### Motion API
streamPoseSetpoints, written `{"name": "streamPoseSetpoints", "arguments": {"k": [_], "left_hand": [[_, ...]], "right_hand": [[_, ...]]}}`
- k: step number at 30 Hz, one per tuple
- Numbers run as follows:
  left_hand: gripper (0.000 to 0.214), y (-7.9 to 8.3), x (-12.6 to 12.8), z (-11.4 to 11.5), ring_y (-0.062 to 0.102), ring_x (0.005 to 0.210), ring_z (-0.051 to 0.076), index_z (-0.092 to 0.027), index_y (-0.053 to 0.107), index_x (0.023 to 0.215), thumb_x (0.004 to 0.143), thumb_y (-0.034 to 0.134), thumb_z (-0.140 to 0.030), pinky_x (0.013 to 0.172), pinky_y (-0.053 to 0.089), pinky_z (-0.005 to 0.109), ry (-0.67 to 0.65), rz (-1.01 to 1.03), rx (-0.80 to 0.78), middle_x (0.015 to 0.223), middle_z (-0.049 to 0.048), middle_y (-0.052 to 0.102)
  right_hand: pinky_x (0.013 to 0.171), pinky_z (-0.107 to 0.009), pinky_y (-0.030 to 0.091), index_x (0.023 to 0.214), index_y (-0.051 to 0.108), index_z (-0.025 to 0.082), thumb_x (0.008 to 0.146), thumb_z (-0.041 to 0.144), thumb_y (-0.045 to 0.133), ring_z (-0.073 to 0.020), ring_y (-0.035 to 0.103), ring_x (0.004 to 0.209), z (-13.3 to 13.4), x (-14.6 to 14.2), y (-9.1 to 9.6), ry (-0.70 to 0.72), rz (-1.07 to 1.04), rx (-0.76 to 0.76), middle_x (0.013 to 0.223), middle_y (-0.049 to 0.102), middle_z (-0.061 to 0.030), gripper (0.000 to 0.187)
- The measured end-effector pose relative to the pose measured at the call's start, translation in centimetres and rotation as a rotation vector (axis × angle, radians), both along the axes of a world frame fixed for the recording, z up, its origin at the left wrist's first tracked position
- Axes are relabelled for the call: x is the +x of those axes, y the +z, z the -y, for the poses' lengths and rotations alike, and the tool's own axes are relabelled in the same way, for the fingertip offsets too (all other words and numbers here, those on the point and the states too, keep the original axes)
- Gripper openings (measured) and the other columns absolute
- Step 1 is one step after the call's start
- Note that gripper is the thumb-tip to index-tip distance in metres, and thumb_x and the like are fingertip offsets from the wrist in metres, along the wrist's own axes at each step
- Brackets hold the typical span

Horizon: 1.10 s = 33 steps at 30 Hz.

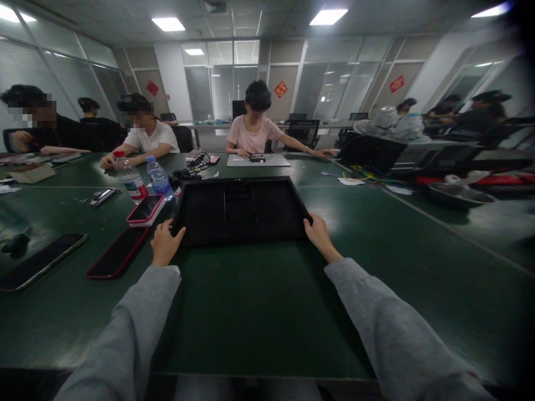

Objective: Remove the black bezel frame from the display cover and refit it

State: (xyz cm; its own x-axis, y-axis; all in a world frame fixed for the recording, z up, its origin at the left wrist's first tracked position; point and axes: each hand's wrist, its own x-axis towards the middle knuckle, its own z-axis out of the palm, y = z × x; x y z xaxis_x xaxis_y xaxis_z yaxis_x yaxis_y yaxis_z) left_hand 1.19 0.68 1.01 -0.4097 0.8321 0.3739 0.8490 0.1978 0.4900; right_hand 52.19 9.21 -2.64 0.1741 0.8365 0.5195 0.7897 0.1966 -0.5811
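Observation:
A flat black panel (240,209), like a monitor lying on its back, rests on the green table (251,301) in front of me. My left hand (165,242) grips its near left corner with the fingers curled over the edge. My right hand (320,234) holds the near right corner the same way. Both of my arms are in grey sleeves.
Left of the panel lie two red-cased phones (118,252) (146,209) and a dark phone (42,260). Two water bottles (160,177) (131,181) stand behind them. Several people sit along the far and left sides; one works on a grey mat (258,160). Black cases and cables crowd the right.

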Motion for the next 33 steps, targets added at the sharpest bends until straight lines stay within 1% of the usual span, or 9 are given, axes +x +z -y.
{"name": "streamPoseSetpoints", "arguments": {"k": [3, 5, 8, 14, 19, 24, 28, 33], "left_hand": [[0.052, -0.5, -1.1, -0.7, 0.062, 0.115, 0.029, -0.020, 0.058, 0.135, 0.091, 0.054, -0.048, 0.097, 0.048, 0.044, -0.011, 0.058, -0.073, 0.130, 0.0132, 0.064], [0.049, -0.7, -1.4, -0.8, 0.063, 0.113, 0.029, -0.021, 0.060, 0.134, 0.092, 0.052, -0.045, 0.096, 0.049, 0.043, -0.019, 0.043, -0.070, 0.129, 0.0123, 0.065], [0.050, -0.7, -1.3, -0.8, 0.063, 0.111, 0.030, -0.019, 0.059, 0.136, 0.093, 0.049, -0.043, 0.095, 0.050, 0.042, -0.034, 0.007, -0.049, 0.132, 0.0133, 0.064], [0.050, -0.2, -0.8, -0.4, 0.063, 0.114, 0.030, -0.018, 0.058, 0.137, 0.094, 0.047, -0.041, 0.097, 0.049, 0.041, -0.040, -0.010, -0.035, 0.133, 0.0133, 0.064], [0.047, 0.3, -0.6, -0.1, 0.065, 0.111, 0.031, -0.021, 0.060, 0.136, 0.094, 0.048, -0.040, 0.095, 0.050, 0.043, 0.001, 0.004, -0.066, 0.122, 0.0132, 0.069], [0.049, 0.1, -1.0, -0.1, 0.065, 0.112, 0.034, -0.020, 0.060, 0.135, 0.092, 0.050, -0.042, 0.094, 0.051, 0.046, 0.018, 0.014, -0.120, 0.123, 0.0156, 0.069], [0.052, -0.4, -1.4, -0.4, 0.063, 0.117, 0.034, -0.020, 0.058, 0.136, 0.092, 0.051, -0.046, 0.098, 0.049, 0.046, 0.028, 0.048, -0.138, 0.127, 0.0156, 0.067], [0.055, -0.5, -1.5, -0.6, 0.059, 0.124, 0.031, -0.019, 0.055, 0.137, 0.094, 0.047, -0.051, 0.104, 0.045, 0.044, -0.031, 0.141, -0.118, 0.132, 0.0143, 0.065]], "right_hand": [[0.102, -0.050, 0.045, 0.115, 0.065, 0.013, 0.082, 0.029, 0.045, -0.0304, 0.062, 0.105, 0.0, 0.1, 0.0, 0.048, -0.024, 0.041, 0.110, 0.068, -0.0178, 0.042], [0.102, -0.051, 0.046, 0.114, 0.065, 0.014, 0.083, 0.031, 0.045, -0.0301, 0.062, 0.105, 0.0, 0.1, 0.0, 0.050, -0.050, 0.041, 0.111, 0.068, -0.0169, 0.041], [0.102, -0.050, 0.046, 0.116, 0.064, 0.015, 0.084, 0.033, 0.044, -0.0294, 0.062, 0.107, 0.1, 0.2, 0.1, 0.057, -0.080, 0.039, 0.115, 0.068, -0.0164, 0.041], [0.102, -0.050, 0.046, 0.119, 0.062, 0.017, 0.087, 0.039, 0.044, -0.0290, 0.061, 0.107, 0.5, 0.0, 0.4, 0.057, -0.108, 0.042, 0.116, 0.067, -0.0155, 0.042], [0.103, -0.051, 0.045, 0.118, 0.062, 0.014, 0.088, 0.038, 0.044, -0.0305, 0.060, 0.112, 0.6, -0.2, 0.5, 0.045, -0.109, -0.019, 0.116, 0.066, -0.0181, 0.043], [0.104, -0.052, 0.045, 0.117, 0.063, 0.014, 0.084, 0.032, 0.046, -0.0304, 0.061, 0.111, 0.5, -0.3, 0.4, 0.022, -0.096, -0.023, 0.116, 0.067, -0.0174, 0.041], [0.105, -0.052, 0.044, 0.121, 0.062, 0.012, 0.083, 0.028, 0.045, -0.0306, 0.062, 0.111, 0.4, -0.3, 0.2, 0.042, -0.057, -0.016, 0.118, 0.067, -0.0188, 0.044], [0.107, -0.053, 0.042, 0.127, 0.058, 0.010, 0.083, 0.026, 0.042, -0.0313, 0.059, 0.116, 0.5, -0.5, 0.2, 0.046, -0.022, 0.013, 0.122, 0.065, -0.0199, 0.050]]}}
